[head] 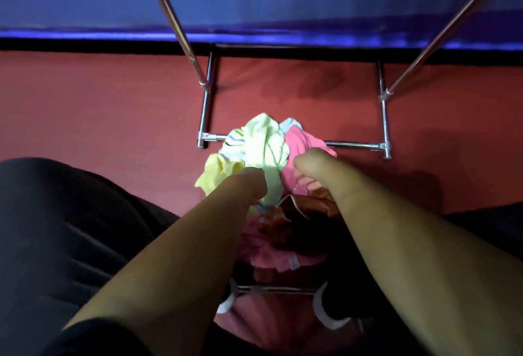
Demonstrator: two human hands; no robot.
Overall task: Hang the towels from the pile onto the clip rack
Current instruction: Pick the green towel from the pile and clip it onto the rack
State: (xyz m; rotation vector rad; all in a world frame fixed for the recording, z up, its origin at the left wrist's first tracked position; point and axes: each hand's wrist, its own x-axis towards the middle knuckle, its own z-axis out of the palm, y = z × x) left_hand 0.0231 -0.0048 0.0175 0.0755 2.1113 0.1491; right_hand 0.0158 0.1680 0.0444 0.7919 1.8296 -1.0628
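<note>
The pile of towels [263, 154] is lying on the red floor [113, 117], straddling the near bar of the chrome rack [383, 117], whose poles are slanting up toward 11 and 1 o'clock. The left hand [250, 183] is reaching in from 7 o'clock and gripping the lower end of the green towel [266, 143], fingers curled round it (their tips are hidden). The right hand [310, 167], coming from 4 o'clock, is pinching the pink towel [302, 140] just beside it. A yellow towel [215, 174] is lying at 9 o'clock of the left hand.
</note>
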